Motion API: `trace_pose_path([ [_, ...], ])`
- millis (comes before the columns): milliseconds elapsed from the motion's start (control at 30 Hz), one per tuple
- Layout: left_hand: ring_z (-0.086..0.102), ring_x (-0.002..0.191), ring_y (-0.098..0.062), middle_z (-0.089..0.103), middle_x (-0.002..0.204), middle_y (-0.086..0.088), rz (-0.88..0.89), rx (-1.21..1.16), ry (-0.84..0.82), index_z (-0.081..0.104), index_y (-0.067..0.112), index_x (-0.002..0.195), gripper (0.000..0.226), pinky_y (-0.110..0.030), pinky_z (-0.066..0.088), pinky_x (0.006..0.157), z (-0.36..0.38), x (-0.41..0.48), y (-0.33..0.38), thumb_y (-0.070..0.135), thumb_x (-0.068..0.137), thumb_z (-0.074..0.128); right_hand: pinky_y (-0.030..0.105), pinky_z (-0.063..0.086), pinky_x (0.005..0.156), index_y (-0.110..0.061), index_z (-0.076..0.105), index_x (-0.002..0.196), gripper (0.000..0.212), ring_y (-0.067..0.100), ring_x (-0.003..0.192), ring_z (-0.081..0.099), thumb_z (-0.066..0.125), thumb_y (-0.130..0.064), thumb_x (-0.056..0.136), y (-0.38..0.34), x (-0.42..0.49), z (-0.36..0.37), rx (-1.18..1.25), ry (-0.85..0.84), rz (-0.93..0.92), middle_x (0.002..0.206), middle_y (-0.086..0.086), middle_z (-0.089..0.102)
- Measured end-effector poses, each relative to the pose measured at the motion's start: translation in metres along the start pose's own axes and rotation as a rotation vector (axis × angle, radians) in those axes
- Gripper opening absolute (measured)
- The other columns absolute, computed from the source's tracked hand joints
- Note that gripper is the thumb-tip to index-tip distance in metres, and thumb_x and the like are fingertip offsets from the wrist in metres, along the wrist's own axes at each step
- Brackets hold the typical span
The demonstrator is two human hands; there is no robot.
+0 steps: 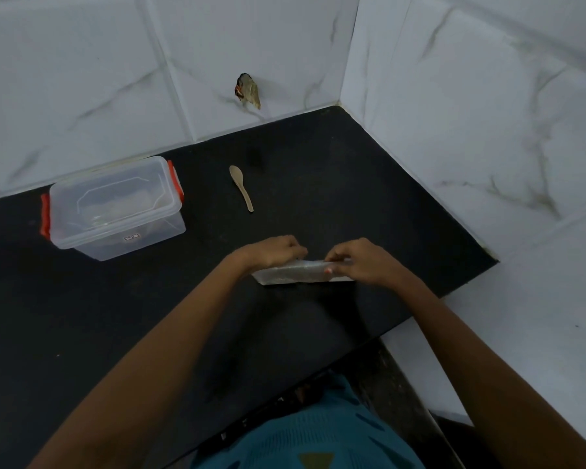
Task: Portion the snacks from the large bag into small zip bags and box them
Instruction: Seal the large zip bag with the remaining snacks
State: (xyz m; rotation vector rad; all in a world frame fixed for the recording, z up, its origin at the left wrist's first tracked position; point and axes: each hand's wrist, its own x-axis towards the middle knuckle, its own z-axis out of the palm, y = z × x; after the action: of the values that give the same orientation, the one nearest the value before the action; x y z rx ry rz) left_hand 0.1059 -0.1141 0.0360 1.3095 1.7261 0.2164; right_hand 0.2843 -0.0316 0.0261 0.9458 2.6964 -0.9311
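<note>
A clear plastic bag (293, 273) lies flat on the black counter (149, 316) in front of me. My left hand (273, 252) grips its far left top edge, fingers curled over it. My right hand (361, 262) pinches the top edge at the right, thumb on the near side. What the bag holds is too blurred to tell. A clear plastic box (115, 208) with orange clips and its lid on stands at the back left. A small wooden spoon (241, 187) lies behind the bag, toward the wall.
White marble-patterned tiled walls (454, 130) close the counter at the back and right, meeting in a corner. A hole with wires (247, 91) shows in the back wall. The counter's front edge runs diagonally at lower right.
</note>
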Motion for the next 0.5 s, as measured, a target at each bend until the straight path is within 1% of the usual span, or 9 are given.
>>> trace_pose_path([
  [33, 0.048, 0.104, -0.016, 0.048, 0.112, -0.001, 0.022, 0.070, -0.009, 0.051, 0.012, 0.118, 0.037, -0.028, 0.038, 0.085, 0.001, 0.001, -0.002, 0.041, 0.094, 0.046, 0.032, 0.047, 0.084, -0.020, 0.065, 0.105, 0.020, 0.010, 0.094, 0.057, 0.058, -0.028, 0.088, -0.001, 0.001, 0.001, 0.016, 0.007, 0.011, 0.103, -0.005, 0.064],
  [100, 0.046, 0.108, -0.020, 0.047, 0.114, -0.004, 0.087, 0.325, 0.016, 0.053, 0.017, 0.116, 0.040, -0.032, 0.039, 0.087, 0.004, 0.000, -0.008, 0.046, 0.088, 0.054, 0.033, 0.047, 0.084, -0.020, 0.066, 0.104, 0.019, 0.010, 0.093, 0.058, 0.059, -0.028, 0.088, -0.001, 0.002, 0.002, 0.008, 0.025, 0.027, 0.103, -0.004, 0.065],
  [133, 0.043, 0.111, -0.022, 0.045, 0.117, -0.004, 0.104, 0.436, 0.050, 0.054, 0.020, 0.117, 0.038, -0.034, 0.037, 0.089, 0.005, -0.002, -0.010, 0.044, 0.088, 0.056, 0.034, 0.048, 0.084, -0.020, 0.066, 0.104, 0.019, 0.010, 0.094, 0.058, 0.059, -0.028, 0.088, 0.000, 0.002, 0.004, 0.007, 0.029, 0.034, 0.103, -0.004, 0.065],
  [200, 0.041, 0.115, -0.024, 0.044, 0.122, -0.005, 0.110, 0.521, 0.121, 0.053, 0.024, 0.122, 0.034, -0.037, 0.035, 0.093, 0.007, -0.007, -0.013, 0.037, 0.091, 0.053, 0.035, 0.048, 0.086, -0.019, 0.066, 0.103, 0.019, 0.012, 0.096, 0.059, 0.059, -0.027, 0.088, 0.001, 0.003, 0.006, 0.036, 0.031, 0.045, 0.104, -0.002, 0.065],
  [267, 0.046, 0.115, -0.023, 0.050, 0.123, -0.005, 0.125, 0.472, 0.154, 0.053, 0.022, 0.124, 0.032, -0.037, 0.040, 0.093, 0.010, -0.009, -0.017, 0.030, 0.094, 0.049, 0.035, 0.048, 0.087, -0.019, 0.065, 0.102, 0.017, 0.013, 0.096, 0.060, 0.060, -0.025, 0.087, 0.003, 0.004, 0.007, 0.110, 0.034, 0.067, 0.103, -0.002, 0.066],
  [333, 0.053, 0.112, -0.022, 0.055, 0.123, -0.004, 0.115, 0.380, 0.184, 0.054, 0.022, 0.123, 0.029, -0.039, 0.045, 0.091, 0.013, -0.010, -0.020, 0.028, 0.095, 0.047, 0.034, 0.048, 0.087, -0.022, 0.062, 0.100, 0.012, 0.012, 0.095, 0.060, 0.059, -0.022, 0.088, 0.005, 0.006, 0.010, 0.188, 0.029, 0.075, 0.101, -0.003, 0.065],
  [433, 0.056, 0.108, -0.026, 0.057, 0.122, -0.009, 0.063, 0.320, 0.237, 0.051, 0.020, 0.120, 0.026, -0.041, 0.046, 0.089, 0.019, -0.006, -0.025, 0.028, 0.096, 0.044, 0.030, 0.046, 0.085, -0.021, 0.054, 0.097, 0.008, 0.013, 0.093, 0.056, 0.055, -0.016, 0.090, 0.007, 0.008, 0.016, 0.266, 0.018, 0.068, 0.097, -0.003, 0.058],
  [500, 0.057, 0.104, -0.028, 0.057, 0.120, -0.013, 0.052, 0.270, 0.230, 0.047, 0.017, 0.121, 0.025, -0.041, 0.046, 0.088, 0.023, -0.003, -0.027, 0.025, 0.098, 0.041, 0.026, 0.043, 0.081, -0.019, 0.052, 0.093, 0.006, 0.014, 0.093, 0.053, 0.054, -0.013, 0.090, 0.009, 0.010, 0.019, 0.259, 0.009, 0.071, 0.097, -0.002, 0.053],
])
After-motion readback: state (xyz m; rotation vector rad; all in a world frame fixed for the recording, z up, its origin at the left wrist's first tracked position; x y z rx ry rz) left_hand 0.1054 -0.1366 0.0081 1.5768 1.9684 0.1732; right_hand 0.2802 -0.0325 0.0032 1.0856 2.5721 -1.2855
